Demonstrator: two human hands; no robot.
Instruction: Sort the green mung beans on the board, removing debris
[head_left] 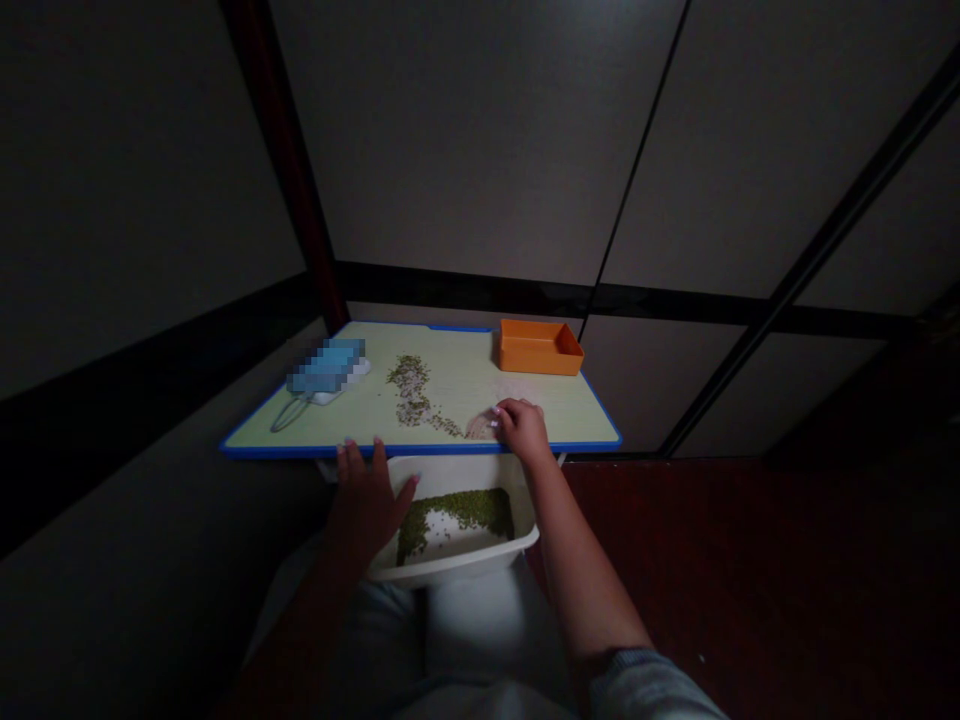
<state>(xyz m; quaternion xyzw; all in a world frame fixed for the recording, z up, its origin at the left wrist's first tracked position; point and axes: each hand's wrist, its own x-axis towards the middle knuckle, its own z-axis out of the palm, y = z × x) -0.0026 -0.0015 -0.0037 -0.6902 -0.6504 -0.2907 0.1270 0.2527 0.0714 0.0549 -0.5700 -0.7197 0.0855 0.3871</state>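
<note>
My right hand (523, 428) rests low over the table near its front edge, fingers curled in, with their tips at a thin spread of pale pinkish grains (478, 427). Whatever is between those fingertips is too small to make out. Spread fingers of my left hand (366, 505) reach the table's front edge, the thumb over the left side of a white basin (450, 572). Small green beans (469, 508) lie in the basin, with part of its bottom showing. On the table, a mixed patch of green beans and pale grains (411, 390) trails toward my right hand.
The small pale table (457, 350) has a blue rim. An orange open box (525, 350) stands at its back right. A blurred blue item (328, 365) with a loop strap lies at the left. Dark panelled walls (480, 150) rise behind, and reddish floor (712, 560) shows at right.
</note>
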